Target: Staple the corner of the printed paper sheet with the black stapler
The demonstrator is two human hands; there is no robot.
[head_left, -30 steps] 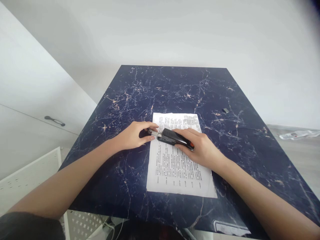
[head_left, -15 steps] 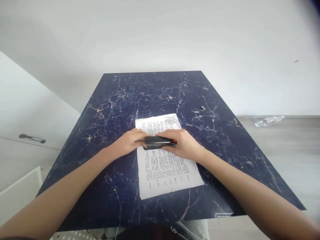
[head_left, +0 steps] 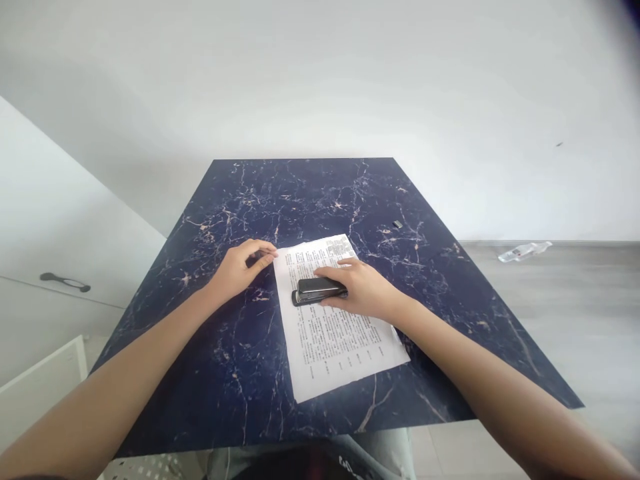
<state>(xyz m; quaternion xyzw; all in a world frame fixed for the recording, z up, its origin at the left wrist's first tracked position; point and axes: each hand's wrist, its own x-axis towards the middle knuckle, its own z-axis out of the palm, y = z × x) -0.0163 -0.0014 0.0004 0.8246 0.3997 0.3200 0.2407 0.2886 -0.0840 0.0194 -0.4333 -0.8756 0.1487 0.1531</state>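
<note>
A black stapler (head_left: 320,288) lies across the upper half of a printed sheet of paper (head_left: 345,353). My right hand (head_left: 367,290) is wrapped around the stapler's right end, thumb on the near side and fingers on the far side. The stapler's left end shows, with a small gap between its top and base. At the paper's upper left corner, my left hand (head_left: 247,267) has its thumb and fingertips brought together on the edge. The paper rests on a dark blue marbled table (head_left: 300,193), slightly turned.
A small grey piece (head_left: 397,225), perhaps a strip of staples, lies on the table at the far right. Clear plastic packaging (head_left: 525,252) is on the floor to the right. A white cabinet with a dark handle (head_left: 65,282) stands at left. Behind the table is a pale wall (head_left: 300,80).
My left hand has left the stapler and moved up and left to the paper's corner. My right hand still holds the stapler. The view has shifted slightly.
</note>
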